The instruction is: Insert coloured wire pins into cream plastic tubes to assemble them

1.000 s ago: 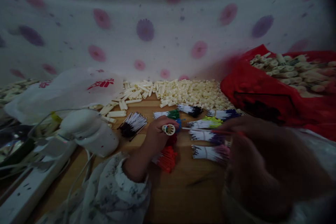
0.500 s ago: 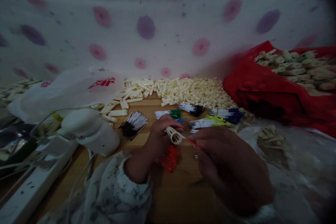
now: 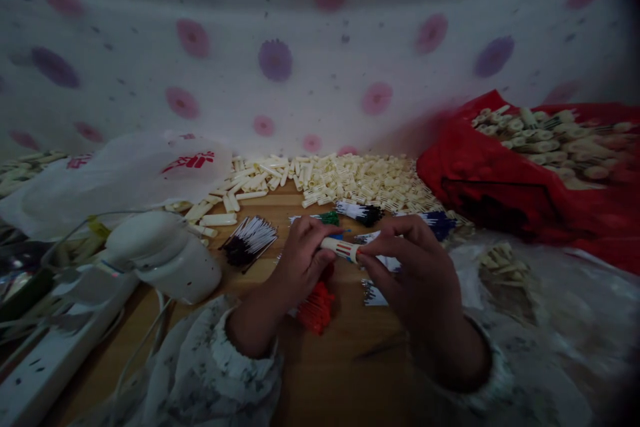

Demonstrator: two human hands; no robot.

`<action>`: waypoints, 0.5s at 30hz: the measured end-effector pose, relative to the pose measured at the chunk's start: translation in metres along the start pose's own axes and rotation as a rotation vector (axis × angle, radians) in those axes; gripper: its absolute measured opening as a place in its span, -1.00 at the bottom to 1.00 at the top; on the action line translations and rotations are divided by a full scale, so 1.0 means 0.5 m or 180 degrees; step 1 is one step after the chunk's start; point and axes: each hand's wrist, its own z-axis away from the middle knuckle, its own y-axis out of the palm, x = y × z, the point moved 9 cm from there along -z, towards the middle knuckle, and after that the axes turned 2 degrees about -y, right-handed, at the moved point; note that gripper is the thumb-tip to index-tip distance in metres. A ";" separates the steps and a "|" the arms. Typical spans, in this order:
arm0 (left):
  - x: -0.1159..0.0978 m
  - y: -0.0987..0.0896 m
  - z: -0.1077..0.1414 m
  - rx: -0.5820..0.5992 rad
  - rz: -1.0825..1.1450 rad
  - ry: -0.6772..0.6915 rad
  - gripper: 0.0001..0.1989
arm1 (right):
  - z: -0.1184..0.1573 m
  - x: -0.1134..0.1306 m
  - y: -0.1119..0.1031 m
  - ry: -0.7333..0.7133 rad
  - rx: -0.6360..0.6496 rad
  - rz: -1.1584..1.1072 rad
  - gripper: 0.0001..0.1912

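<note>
My left hand [image 3: 300, 260] is closed around one end of a cream slotted pen barrel [image 3: 342, 249], held nearly level above the table. At the barrel's right end, the fingertips of my right hand [image 3: 420, 270] pinch a red pen refill [image 3: 359, 253]. Only a bit of its red end shows at the barrel's mouth; the rest is hidden. Dark and coloured strips show through the barrel's slots. Below my hands lies a bunch of red refills [image 3: 316, 308]. Black-ended refills [image 3: 250, 241] lie left of my left hand, and more white-and-black ones [image 3: 359, 211] lie behind the barrel.
Cream barrels [image 3: 370, 177] are heaped along the back of the wooden table [image 3: 340, 373]. A red bag [image 3: 465, 167] of slotted barrels stands at right, above a clear plastic bag [image 3: 560, 293]. At left are a white bag [image 3: 120, 173], a white device [image 3: 163, 253] and a power strip [image 3: 45, 367].
The red refill, mostly outside the barrel before, now shows only at its mouth. My right hand has moved up against the barrel, which has turned from facing me to lying sideways.
</note>
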 end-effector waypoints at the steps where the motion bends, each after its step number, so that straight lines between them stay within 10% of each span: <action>1: 0.000 -0.002 0.001 -0.0089 -0.0083 -0.0002 -0.39 | 0.001 -0.002 0.002 0.0017 0.0022 -0.0014 -0.87; 15: -0.017 -0.028 0.009 -0.0789 -0.0870 0.0061 -0.40 | 0.046 -0.067 0.043 0.0762 0.0009 -0.0663 -0.90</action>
